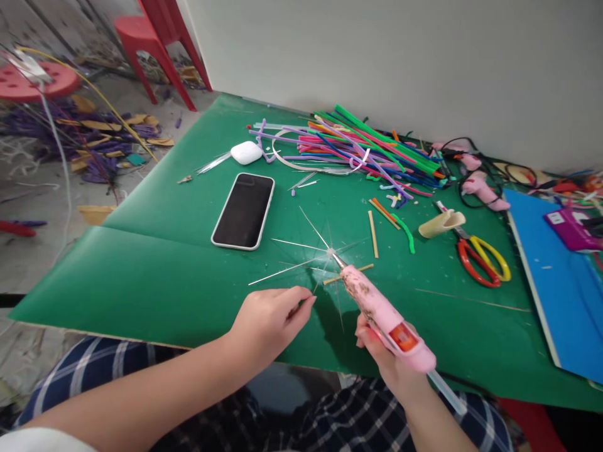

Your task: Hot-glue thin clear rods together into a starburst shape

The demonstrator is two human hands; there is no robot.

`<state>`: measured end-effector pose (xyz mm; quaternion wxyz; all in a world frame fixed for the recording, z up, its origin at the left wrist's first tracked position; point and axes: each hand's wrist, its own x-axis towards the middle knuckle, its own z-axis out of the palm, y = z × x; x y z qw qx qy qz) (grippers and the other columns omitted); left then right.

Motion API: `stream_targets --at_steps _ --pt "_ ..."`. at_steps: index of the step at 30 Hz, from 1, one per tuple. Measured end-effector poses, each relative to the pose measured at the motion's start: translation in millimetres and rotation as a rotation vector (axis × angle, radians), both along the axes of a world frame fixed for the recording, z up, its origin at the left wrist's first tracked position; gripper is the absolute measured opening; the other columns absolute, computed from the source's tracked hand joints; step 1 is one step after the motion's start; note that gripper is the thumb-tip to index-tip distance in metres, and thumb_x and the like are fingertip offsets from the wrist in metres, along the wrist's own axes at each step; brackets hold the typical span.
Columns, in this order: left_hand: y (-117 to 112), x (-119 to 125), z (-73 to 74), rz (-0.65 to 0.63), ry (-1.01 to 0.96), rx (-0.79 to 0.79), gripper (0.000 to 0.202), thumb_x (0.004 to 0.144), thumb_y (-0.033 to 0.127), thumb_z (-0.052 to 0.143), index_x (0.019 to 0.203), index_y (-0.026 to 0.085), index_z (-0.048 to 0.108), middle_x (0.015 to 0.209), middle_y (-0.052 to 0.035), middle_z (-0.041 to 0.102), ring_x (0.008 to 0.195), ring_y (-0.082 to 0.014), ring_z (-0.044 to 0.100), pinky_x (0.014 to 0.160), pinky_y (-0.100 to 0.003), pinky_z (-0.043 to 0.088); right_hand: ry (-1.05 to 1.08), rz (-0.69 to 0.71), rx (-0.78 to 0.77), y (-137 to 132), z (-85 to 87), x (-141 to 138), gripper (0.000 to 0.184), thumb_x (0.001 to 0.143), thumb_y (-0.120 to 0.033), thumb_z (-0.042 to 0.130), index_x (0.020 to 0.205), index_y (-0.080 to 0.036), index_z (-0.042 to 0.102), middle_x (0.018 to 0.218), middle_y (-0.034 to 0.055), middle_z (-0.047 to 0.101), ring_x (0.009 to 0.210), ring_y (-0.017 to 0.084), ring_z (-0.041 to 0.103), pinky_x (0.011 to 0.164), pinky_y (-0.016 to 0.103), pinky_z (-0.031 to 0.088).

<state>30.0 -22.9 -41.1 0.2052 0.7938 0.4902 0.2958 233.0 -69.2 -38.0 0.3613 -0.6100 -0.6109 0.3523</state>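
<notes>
My right hand [389,355] is wrapped round the handle of a pink hot glue gun [377,307], which has a clear glue stick [447,392] coming out of its back end. The metal nozzle touches or nearly touches the middle of a star of thin, shiny wires [301,243] that spread outward over the green table. My left hand [277,317] is closed in a pinch on one of these wires, at the near side of the star. A thin tan stick [351,274] lies beneath or beside the wires.
A phone [244,210] and a white earbud case [247,152] lie at left. Colourful pipe cleaners [358,147] are piled at the back. Scissors [480,257], a bamboo-like tube [441,223] and a blue board [560,289] are at right. Another pink glue gun [485,190] lies behind.
</notes>
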Motion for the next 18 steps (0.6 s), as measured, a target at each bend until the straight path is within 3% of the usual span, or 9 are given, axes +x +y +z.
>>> stream_targets --at_steps 18 --pt "0.8 0.2 0.8 -0.011 -0.013 0.001 0.017 0.083 0.022 0.048 0.072 0.018 0.062 0.046 0.006 0.05 0.04 -0.0055 0.044 0.044 -0.016 0.032 -0.033 0.009 -0.006 -1.0 3.3 -0.3 0.026 0.079 -0.041 0.053 0.067 -0.018 0.052 0.056 -0.0013 0.05 0.048 0.012 0.049 0.047 0.025 0.039"
